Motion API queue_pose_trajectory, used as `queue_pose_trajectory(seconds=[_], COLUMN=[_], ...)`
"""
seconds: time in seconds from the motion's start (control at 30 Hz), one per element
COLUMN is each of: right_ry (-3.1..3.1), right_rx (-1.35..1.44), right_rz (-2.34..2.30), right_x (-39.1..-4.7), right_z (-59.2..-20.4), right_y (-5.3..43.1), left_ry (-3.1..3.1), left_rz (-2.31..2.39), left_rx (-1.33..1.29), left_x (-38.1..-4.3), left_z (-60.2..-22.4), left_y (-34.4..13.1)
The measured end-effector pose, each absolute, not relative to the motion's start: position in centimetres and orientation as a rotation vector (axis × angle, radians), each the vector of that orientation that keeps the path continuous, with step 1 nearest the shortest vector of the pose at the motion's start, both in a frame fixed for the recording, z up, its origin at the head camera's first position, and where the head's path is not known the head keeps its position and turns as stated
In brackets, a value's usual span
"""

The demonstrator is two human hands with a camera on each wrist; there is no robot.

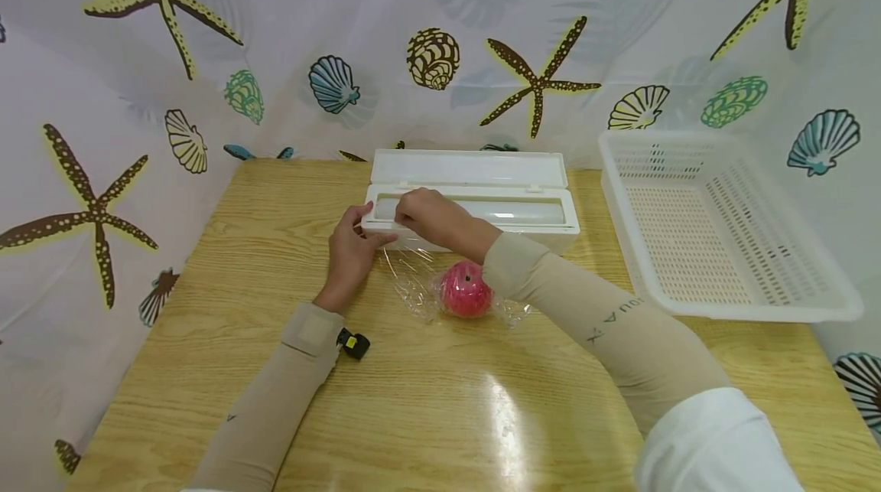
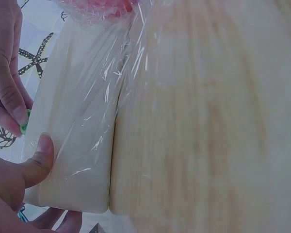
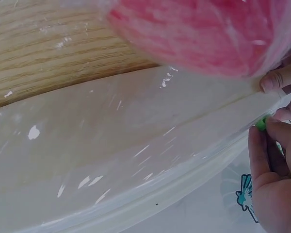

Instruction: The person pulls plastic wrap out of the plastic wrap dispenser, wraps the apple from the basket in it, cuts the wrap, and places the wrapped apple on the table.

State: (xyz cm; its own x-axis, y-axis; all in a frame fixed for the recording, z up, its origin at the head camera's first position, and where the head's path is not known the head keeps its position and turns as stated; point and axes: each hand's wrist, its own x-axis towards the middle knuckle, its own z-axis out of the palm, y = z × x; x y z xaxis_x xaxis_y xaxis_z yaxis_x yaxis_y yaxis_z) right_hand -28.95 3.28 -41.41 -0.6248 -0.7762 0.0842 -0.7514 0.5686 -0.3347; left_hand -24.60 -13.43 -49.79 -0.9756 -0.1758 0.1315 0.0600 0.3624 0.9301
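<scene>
A white cling film dispenser lies across the table with its lid raised and a film roll inside. My left hand grips its left end, thumb on the front face and fingers round the end. Over that left part, my right hand pinches a small green slider at the dispenser's edge. Clear cling film drapes down the front and runs to a red apple, which sits wrapped in film just before the dispenser. My right forearm passes close beside the apple.
A white perforated plastic basket stands at the right of the wooden table. Behind the table hangs a white cloth printed with starfish and shells. A small black camera is worn at my left wrist.
</scene>
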Motion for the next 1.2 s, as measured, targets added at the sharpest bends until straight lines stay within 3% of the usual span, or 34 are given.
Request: queue_pose_trajectory(seconds=[1.2], right_ry=[2.731], right_rx=[-1.360], right_rz=[-0.481], right_x=[-28.9], right_z=[-41.3], right_y=[4.6], left_ry=[-2.399], left_rz=[-1.687], left_rx=[0.117], left_x=[-24.6], left_z=[-49.7], left_y=[-13.4])
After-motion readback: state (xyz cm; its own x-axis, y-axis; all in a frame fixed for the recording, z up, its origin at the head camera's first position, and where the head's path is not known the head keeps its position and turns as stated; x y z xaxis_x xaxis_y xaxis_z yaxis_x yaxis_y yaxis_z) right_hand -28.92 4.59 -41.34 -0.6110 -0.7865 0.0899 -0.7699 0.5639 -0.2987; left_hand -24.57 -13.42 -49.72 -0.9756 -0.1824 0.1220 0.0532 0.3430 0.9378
